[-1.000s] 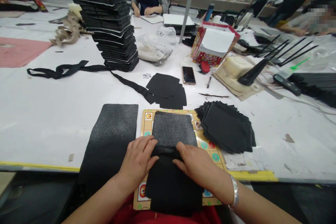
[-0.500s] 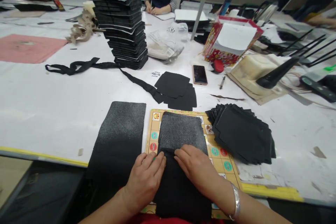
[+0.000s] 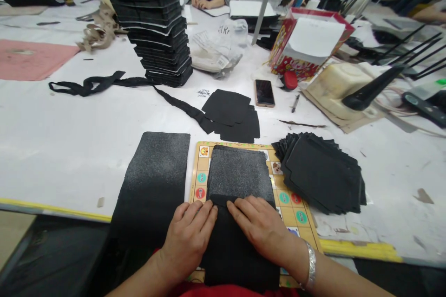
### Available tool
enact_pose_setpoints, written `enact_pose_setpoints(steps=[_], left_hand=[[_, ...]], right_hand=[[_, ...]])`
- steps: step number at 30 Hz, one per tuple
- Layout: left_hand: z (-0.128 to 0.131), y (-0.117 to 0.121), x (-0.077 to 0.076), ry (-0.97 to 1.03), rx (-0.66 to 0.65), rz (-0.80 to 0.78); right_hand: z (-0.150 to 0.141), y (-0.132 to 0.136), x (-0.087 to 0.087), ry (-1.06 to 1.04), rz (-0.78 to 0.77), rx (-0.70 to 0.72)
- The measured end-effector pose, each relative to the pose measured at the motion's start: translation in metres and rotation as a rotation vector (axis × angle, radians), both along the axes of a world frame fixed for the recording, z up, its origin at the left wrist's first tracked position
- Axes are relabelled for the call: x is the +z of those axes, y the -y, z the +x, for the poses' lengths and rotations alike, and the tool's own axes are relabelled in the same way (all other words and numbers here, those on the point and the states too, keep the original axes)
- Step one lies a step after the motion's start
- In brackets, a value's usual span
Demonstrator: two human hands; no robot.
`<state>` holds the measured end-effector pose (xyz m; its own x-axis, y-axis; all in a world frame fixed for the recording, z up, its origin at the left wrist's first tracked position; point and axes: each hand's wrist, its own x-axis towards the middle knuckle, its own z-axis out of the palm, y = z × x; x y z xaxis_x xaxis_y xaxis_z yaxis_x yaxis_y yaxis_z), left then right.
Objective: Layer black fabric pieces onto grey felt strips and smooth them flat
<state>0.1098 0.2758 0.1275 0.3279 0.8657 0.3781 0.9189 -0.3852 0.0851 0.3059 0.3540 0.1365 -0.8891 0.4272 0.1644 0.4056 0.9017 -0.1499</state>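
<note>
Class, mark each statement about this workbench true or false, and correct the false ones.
1. The left hand and right hand lie flat on a black sheet. True.
2. A silver bangle circles the left wrist. False: it is on the right wrist.
3. The black sheet overlaps a grey speckled panel on a printed board. True.
4. A phone is in the left hand. False: it lies on the white table.
5. A fanned pile of black pieces lies right of the board. True.
</note>
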Motion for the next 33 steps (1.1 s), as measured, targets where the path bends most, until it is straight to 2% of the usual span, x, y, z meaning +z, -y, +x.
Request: enact_pose_setpoints(steps=[7,13,16,19,26,33], left_hand=[[0.013,-0.003,0.005,-0.046,0.098,0.002],[0.000,-0.006,0.009,-0.134,0.225,-0.001],[0.006,-0.006,0.006,-0.081,0.129,0.071],[0.019,-0.004,0.001,-0.046,0.007,0.055],[0.024,-0.005,0.002,-0.129,-0.033,0.021],[0.036,-0.009,0.015,-0.363,-0.042,-0.128]], right_hand=[[-0.004,0.003,0.006,0.052,0.016,-0.017],[-0.006,0.003,0.007,0.093,0.023,-0.023],[-0.006,0.004,0.006,0.100,0.025,-0.032],[0.006,0.003,0.003,0.075,0.018,-0.027],[0.062,0.003,-0.001,-0.018,0.028,-0.022],[0.062,0.003,0.001,0.022,0.036,0.019]])
